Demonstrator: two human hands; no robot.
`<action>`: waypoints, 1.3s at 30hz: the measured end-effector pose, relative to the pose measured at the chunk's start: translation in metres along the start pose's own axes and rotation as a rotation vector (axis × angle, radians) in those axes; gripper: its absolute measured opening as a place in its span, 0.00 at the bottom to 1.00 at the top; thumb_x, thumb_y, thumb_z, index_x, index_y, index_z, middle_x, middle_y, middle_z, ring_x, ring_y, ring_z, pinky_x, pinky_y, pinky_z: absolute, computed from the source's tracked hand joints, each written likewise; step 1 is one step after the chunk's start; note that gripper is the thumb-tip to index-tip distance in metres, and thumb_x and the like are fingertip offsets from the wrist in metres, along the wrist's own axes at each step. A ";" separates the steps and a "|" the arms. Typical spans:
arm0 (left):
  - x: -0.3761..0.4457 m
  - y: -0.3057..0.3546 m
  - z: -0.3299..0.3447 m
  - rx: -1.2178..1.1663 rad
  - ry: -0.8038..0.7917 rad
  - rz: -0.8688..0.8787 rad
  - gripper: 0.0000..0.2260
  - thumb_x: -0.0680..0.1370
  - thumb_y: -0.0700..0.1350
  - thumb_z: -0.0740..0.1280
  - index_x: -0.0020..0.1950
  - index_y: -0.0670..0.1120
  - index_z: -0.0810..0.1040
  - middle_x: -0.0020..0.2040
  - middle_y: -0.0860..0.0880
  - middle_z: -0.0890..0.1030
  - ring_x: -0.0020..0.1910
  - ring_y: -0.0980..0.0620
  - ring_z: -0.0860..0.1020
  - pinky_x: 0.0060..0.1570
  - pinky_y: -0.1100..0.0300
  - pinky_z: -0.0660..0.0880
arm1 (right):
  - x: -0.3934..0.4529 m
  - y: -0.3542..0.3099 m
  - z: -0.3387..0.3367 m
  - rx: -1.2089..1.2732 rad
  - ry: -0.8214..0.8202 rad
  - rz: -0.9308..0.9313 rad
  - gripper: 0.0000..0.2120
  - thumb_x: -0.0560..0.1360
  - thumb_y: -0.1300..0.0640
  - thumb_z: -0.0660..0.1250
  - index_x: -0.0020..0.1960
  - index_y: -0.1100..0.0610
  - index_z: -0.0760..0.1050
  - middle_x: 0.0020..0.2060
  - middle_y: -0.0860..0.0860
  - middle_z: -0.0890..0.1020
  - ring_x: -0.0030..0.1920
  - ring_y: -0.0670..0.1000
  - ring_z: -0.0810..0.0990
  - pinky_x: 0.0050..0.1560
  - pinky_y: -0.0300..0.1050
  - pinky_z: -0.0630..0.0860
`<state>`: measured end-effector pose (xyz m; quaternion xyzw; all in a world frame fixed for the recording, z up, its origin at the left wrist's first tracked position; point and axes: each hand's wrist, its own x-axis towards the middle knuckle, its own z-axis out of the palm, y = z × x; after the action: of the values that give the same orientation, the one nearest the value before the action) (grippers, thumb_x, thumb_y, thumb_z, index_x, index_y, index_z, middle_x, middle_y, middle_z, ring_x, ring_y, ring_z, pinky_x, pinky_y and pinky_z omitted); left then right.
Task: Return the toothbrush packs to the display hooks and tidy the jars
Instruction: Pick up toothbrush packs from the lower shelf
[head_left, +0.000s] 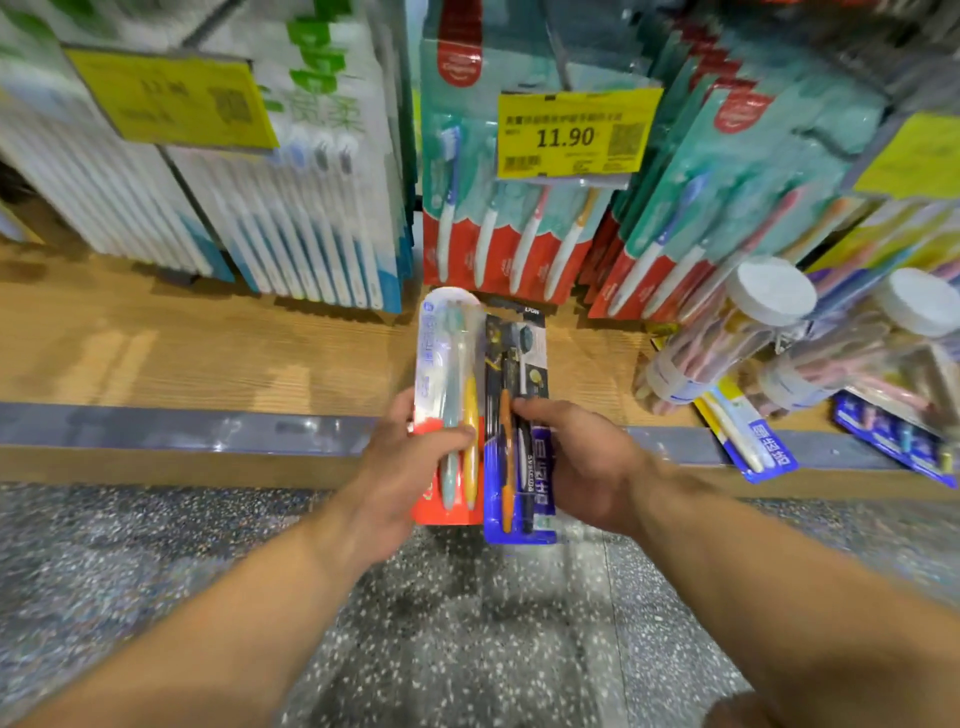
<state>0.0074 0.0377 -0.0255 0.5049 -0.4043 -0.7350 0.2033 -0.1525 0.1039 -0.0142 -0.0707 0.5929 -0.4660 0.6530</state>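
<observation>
A grey speckled stone floor (467, 639) fills the lower field, bordered above by a long wooden display shelf (208, 353) with a grey front strip. Over the shelf, rows of hanging white-and-blue toothbrush packs (291, 218) are seen at left, red-and-teal toothbrush packs (498, 249) at centre, and a yellow price tag marked 11.90 (574, 136) in front of the latter. At right, two clear plastic jars with white lids (727, 338) are shown tilted on the shelf, just beside flat blue-and-yellow toothbrush packs (748, 441) lying at the shelf edge. In front of the shelf, a white-and-red blister pack of two toothbrushes (449, 374) is gripped by the left hand (400, 467), thumb curled across its face. Touching it on the right, a black-and-blue blister pack of toothbrushes (517, 415) is held by the right hand (587, 462), fingers closed over its front.
</observation>
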 end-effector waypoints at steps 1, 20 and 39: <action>-0.001 -0.002 0.004 -0.029 -0.040 0.016 0.19 0.77 0.35 0.70 0.64 0.53 0.75 0.53 0.41 0.86 0.51 0.37 0.85 0.49 0.38 0.82 | -0.002 0.000 0.001 0.017 -0.004 -0.022 0.14 0.83 0.55 0.62 0.61 0.63 0.80 0.44 0.57 0.87 0.40 0.54 0.86 0.46 0.51 0.83; -0.001 -0.038 0.060 0.135 -0.173 0.160 0.29 0.69 0.30 0.78 0.62 0.53 0.72 0.50 0.45 0.87 0.50 0.42 0.86 0.54 0.37 0.82 | -0.029 0.014 -0.043 -0.360 0.138 -0.223 0.18 0.79 0.51 0.71 0.66 0.49 0.71 0.54 0.52 0.87 0.51 0.54 0.86 0.54 0.58 0.84; -0.003 -0.056 0.119 0.371 -0.208 0.143 0.25 0.68 0.44 0.81 0.58 0.60 0.75 0.46 0.56 0.86 0.48 0.52 0.86 0.52 0.48 0.81 | -0.068 -0.025 -0.189 -0.878 1.065 -0.310 0.08 0.76 0.51 0.68 0.41 0.53 0.76 0.39 0.52 0.81 0.43 0.55 0.77 0.44 0.43 0.69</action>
<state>-0.0935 0.1193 -0.0492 0.4252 -0.5862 -0.6798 0.1160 -0.3155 0.2239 -0.0042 -0.1737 0.9479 -0.2426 0.1112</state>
